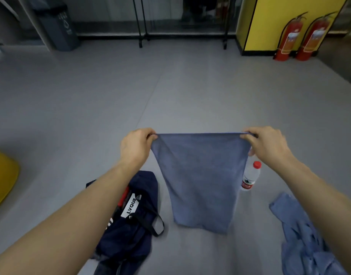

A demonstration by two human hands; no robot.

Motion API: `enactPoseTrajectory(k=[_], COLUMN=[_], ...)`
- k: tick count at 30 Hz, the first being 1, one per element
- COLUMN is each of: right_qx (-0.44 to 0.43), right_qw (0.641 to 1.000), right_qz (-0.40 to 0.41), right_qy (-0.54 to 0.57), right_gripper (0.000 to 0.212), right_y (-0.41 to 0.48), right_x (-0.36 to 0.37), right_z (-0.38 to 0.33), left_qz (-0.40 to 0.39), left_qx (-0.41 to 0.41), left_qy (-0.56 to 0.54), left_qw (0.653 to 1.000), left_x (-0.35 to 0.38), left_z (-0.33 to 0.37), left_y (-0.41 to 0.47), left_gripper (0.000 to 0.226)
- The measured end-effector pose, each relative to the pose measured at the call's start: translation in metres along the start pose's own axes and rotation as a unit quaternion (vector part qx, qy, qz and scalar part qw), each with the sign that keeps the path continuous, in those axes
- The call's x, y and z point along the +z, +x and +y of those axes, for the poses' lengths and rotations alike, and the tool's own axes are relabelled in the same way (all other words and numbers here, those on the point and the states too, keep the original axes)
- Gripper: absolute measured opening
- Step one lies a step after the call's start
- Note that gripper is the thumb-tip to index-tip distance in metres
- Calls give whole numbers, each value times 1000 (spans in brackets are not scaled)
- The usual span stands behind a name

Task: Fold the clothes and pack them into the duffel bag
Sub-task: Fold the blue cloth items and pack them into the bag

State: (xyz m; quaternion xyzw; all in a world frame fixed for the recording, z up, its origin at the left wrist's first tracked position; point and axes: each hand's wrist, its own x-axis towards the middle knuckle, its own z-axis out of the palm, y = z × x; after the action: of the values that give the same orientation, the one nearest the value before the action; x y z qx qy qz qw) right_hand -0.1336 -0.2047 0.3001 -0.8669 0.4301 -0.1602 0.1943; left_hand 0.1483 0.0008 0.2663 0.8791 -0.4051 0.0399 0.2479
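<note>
A blue-grey garment [200,179] hangs in the air, stretched flat between both hands. My left hand [136,147] pinches its top left corner and my right hand [267,144] pinches its top right corner. The cloth's lower edge hangs just above the grey floor. A dark navy duffel bag [131,225] with a white LVQUE label and black straps lies on the floor at the lower left, partly under my left forearm. A crumpled light blue shirt [301,235] lies on the floor at the lower right.
A plastic water bottle [251,176] with a red cap stands just behind the garment's right side. Two red fire extinguishers [297,38] stand by a yellow wall at the back right. A dark bin [59,26] and a black rack's legs [140,22] are at the back. A yellow object [2,175] sits at the left edge.
</note>
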Motion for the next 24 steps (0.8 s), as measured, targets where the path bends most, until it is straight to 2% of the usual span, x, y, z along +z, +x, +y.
enactPoseTrajectory(k=[2,4,6,8,11,16,21,24], right_qx=[41,55,41,9,-42,-83,-92,-82], right_qw=[988,965,958,955,955,966,989,994], right_qz=[-11,17,59,93,124,146,78,10], right_qy=[146,254,279,280,266,195,82,66], right_gripper=[19,28,28,22,12,19,20,20], right_y=[28,56,79,95,101,67,-6,-46], right_x=[1,-4,-17,-37,-67,-85,-31,32], right_z=[0,-4,-10,-19,-27,-15,37,79], left_qz=[-10,-5,21,61,110,140,79,19], left_qx=[-27,-73,-107,-90,-37,43,41,41], left_qy=[-50,-178,-298,-337,-344,-300,-215,-177], left_qw=[998,981,948,935,932,943,973,983], left_x=[-3,-6,-14,-28,-56,-75,-28,24], left_z=[7,14,21,28,47,53,16,-18], left_y=[27,58,87,109,124,97,16,-35], left_gripper=[16,18,26,31,26,12,9,10])
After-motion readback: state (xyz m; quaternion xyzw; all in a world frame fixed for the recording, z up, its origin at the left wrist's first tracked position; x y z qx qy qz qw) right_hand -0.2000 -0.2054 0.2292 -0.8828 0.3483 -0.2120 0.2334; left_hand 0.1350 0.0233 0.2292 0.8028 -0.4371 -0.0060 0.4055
